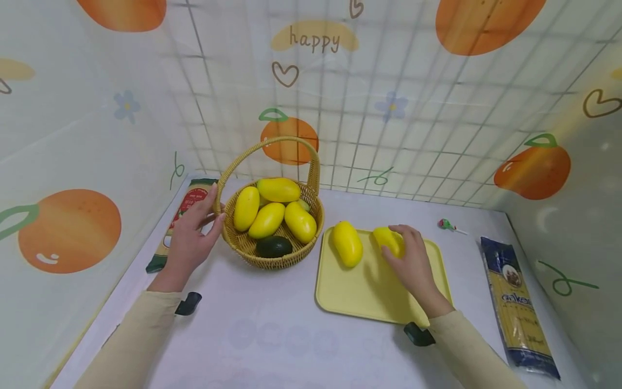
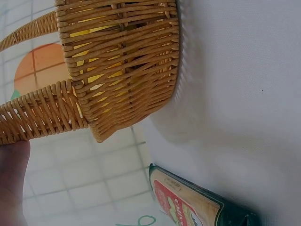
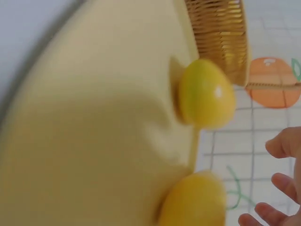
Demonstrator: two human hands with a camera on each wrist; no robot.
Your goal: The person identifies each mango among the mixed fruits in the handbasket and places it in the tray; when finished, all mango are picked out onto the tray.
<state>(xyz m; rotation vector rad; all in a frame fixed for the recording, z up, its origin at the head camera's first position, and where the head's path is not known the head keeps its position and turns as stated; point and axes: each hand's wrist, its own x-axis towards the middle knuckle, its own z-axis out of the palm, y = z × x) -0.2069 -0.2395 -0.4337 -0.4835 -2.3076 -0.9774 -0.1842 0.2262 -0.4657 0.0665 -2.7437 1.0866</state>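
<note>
A wicker basket with a tall arched handle stands left of centre. Inside lie several yellow mangoes and a dark green avocado. My left hand holds the foot of the handle at the basket's left, its thumb against the weave in the left wrist view. On the yellow tray lie two more mangoes, the left one uncovered. Over the right mango reaches my right hand, partly hiding it; the right wrist view shows its fingers spread and apart from the fruit.
Behind the left hand lies a red and green packet. A lollipop is beyond the tray's right corner, and a long pack of pasta lies at the right. A printed curtain over a wire grid closes off the back.
</note>
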